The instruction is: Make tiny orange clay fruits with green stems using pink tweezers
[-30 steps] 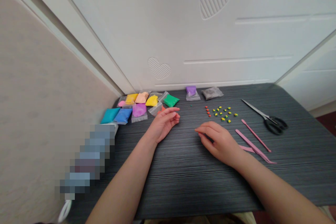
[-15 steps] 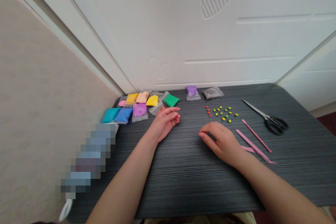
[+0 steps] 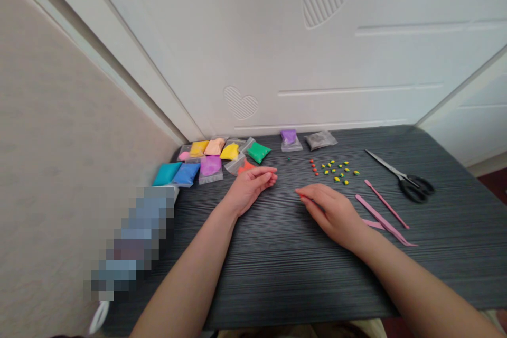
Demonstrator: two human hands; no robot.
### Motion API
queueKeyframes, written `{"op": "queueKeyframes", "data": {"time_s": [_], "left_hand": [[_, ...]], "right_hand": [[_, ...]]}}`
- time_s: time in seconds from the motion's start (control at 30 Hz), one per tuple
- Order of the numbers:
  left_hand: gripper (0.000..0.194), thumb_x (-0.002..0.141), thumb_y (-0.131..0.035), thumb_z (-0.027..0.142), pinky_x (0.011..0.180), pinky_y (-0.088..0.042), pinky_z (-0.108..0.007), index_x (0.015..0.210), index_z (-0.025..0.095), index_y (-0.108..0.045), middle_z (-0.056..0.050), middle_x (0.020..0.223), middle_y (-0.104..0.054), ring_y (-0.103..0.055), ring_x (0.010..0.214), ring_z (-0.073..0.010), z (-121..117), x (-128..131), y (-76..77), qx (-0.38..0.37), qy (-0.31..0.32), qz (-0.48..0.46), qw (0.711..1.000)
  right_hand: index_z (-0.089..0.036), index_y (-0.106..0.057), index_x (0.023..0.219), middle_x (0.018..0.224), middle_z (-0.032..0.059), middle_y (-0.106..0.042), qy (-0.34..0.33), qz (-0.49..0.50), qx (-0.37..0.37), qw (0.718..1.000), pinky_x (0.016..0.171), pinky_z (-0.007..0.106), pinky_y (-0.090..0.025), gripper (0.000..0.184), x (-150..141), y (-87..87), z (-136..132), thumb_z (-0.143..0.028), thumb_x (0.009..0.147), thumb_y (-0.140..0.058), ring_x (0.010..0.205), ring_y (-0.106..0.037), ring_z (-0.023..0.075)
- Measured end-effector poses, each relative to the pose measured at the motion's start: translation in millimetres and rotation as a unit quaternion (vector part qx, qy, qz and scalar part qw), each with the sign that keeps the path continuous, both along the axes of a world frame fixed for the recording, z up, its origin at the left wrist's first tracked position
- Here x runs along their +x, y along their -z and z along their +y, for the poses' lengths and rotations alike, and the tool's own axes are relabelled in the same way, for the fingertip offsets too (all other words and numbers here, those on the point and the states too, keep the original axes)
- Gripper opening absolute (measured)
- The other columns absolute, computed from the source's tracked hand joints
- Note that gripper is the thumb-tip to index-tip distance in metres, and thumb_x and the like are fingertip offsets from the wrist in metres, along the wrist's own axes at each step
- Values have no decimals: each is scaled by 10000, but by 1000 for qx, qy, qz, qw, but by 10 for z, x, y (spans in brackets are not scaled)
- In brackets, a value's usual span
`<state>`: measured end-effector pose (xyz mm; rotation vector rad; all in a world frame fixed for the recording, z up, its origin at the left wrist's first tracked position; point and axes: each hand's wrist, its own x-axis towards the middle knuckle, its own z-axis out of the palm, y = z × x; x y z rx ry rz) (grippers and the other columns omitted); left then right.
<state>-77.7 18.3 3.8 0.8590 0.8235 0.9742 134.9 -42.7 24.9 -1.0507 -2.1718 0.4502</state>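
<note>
Above the middle of the desk (image 3: 257,274), well back from its front edge, the right hand (image 3: 335,216) is pinching a tiny orange bit (image 3: 300,194) between its fingers, long axis unreadable; the left hand (image 3: 251,187) is facing it across a gap, fingers curled, grip unclear.

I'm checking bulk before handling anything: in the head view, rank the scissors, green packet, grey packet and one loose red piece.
1. Scissors
2. Green packet and grey packet: too alike to rank
3. Red piece
</note>
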Motion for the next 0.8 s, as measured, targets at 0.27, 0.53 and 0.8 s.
{"op": "queueKeyframes", "data": {"time_s": [0.27,0.53,0.8], "left_hand": [[161,718,-632,261,605,-390,-212,650,126,-578,7,599,-548,-498,590,-75,-2,3,7,38,-9,-6,999],[172,666,-671,240,696,-391,-247,795,132,-638,-19,733,-600,-527,682,-99,-18,31,-6,37,-10,43,998],[163,711,-611,334,651,-379,-251,749,176,-618,-4,722,-578,-501,678,-131,-171,141,-60,215,18,287,933]], "right_hand": [[-199,-519,823,828,32,-599,38,-8,5,999,757,315,-433,72,36,-66,18,-269,806,-526,817,-544,159],[-200,-544,944,915,54,-604,102,12,38,994,801,321,-420,143,200,-131,135,-222,840,-449,892,-547,172],[-202,-566,842,927,46,-580,39,-82,-5,996,830,350,-361,98,145,-81,139,-280,788,-543,911,-510,184]]}}
